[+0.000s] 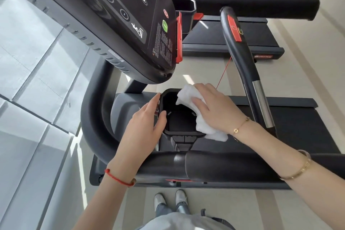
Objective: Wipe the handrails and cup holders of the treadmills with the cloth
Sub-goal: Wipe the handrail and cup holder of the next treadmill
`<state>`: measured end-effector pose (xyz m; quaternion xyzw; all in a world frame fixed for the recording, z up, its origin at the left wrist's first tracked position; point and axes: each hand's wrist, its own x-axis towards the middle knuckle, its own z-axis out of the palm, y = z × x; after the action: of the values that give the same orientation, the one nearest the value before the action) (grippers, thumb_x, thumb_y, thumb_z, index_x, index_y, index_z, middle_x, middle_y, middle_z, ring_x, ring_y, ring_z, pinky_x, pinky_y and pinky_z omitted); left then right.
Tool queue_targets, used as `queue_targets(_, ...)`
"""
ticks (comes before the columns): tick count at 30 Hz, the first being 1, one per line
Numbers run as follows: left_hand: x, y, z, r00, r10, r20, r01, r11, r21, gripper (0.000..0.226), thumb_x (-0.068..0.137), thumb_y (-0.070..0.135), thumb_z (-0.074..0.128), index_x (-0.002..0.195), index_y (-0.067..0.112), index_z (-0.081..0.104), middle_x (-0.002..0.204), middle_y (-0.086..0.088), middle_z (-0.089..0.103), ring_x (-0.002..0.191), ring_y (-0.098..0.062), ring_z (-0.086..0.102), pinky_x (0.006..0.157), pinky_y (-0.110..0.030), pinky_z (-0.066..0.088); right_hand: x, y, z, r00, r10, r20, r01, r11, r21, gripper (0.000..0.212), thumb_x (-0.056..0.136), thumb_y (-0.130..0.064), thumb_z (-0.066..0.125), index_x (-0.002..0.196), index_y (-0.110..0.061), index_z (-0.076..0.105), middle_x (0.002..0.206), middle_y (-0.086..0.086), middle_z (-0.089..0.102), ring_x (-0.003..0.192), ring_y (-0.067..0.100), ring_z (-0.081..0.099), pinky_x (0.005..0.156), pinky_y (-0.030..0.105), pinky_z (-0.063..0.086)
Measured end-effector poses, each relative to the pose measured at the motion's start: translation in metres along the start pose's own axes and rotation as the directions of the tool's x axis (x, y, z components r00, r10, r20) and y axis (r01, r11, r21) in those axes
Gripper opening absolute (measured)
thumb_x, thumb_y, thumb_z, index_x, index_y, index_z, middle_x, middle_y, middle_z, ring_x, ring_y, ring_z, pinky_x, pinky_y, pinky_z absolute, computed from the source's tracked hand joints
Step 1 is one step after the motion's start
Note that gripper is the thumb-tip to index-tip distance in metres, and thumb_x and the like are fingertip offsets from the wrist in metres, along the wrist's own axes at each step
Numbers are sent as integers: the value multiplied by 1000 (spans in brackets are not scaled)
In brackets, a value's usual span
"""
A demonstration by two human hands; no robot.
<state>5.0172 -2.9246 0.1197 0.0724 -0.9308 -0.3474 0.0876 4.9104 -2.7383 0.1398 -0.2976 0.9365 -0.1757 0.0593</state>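
Observation:
A black cup holder sits below the treadmill console, in the middle of the head view. A white cloth is draped over the holder's right rim, partly hanging inside. My right hand lies flat on the cloth and presses it against that rim with straight fingers. My left hand rests on the holder's left rim, fingers extended along it and thumb at the edge. A black padded handrail runs across just below the holder, under both forearms.
The console hangs above left. A curved handle with a red stop button rises at right. A second cup holder and another treadmill's handrail lie beyond. Grey wall panels on the left; my shoes stand on the floor.

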Motion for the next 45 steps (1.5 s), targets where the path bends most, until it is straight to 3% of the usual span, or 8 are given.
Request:
queue_targets(5,2,-2,1,1000,9,-17,-9,1000,-4,54,101,30,49,152,23,34,125,-2,62,110,-15,57,78,-12,31,31,-10,-6,994,-31,101,28,999,29,33,103,-33,37,132,-19,46,120,2,49,95,23,51,74,32,33)
queue_targets(12,0,1,-1,1000,0,-16,0,1000,5,55,101,31,48,153,23,33,118,1,63,100,-10,55,79,-13,32,-34,-24,14,964,261,55,-265,914,308,60,101,-21,43,150,-19,8,149,5,19,102,31,53,80,33,43)
queue_targets(16,0,2,-1,1000,-10,-8,10,1000,-4,54,101,30,49,152,22,35,108,5,60,93,-2,47,75,-10,30,-14,-18,9,963,265,50,-268,918,294,54,102,-24,43,148,-14,18,146,10,29,109,28,50,81,28,36)
queue_targets(27,2,-3,-3,1000,2,-6,-2,999,-41,51,100,30,50,149,20,40,106,12,57,95,-1,51,77,-2,33,-36,-12,0,986,151,-65,-120,932,342,48,103,-26,40,148,-18,28,149,-1,32,131,17,38,92,12,24)
queue_targets(31,-3,-5,-8,1000,-9,-29,5,991,-137,44,103,30,43,145,21,47,110,1,68,92,-4,58,82,0,35,-66,-20,-19,989,-106,-107,134,943,304,40,103,-28,40,142,-19,40,141,-17,35,135,-1,26,98,-5,14)
queue_targets(36,-7,-2,-12,997,22,-73,-33,987,-154,39,105,27,37,138,18,56,117,1,70,108,-10,60,87,4,31,-59,-38,5,920,-389,57,392,916,-83,45,99,-41,33,122,-10,56,116,4,61,114,23,54,106,21,24)
queue_targets(41,-10,-3,-11,998,30,-56,-36,991,-126,40,104,28,42,141,18,53,105,-12,71,88,-10,58,77,4,32,-44,-55,8,927,-356,118,371,917,-150,41,99,-47,31,110,-12,51,98,-1,56,87,20,55,70,31,41)
queue_targets(45,-9,-7,-8,998,37,-41,-41,994,-100,45,102,33,44,145,23,48,116,8,68,93,11,57,86,3,34,-61,-17,-4,909,-401,111,413,900,-135,44,95,-47,35,106,-13,61,95,-2,64,91,18,58,81,29,43)
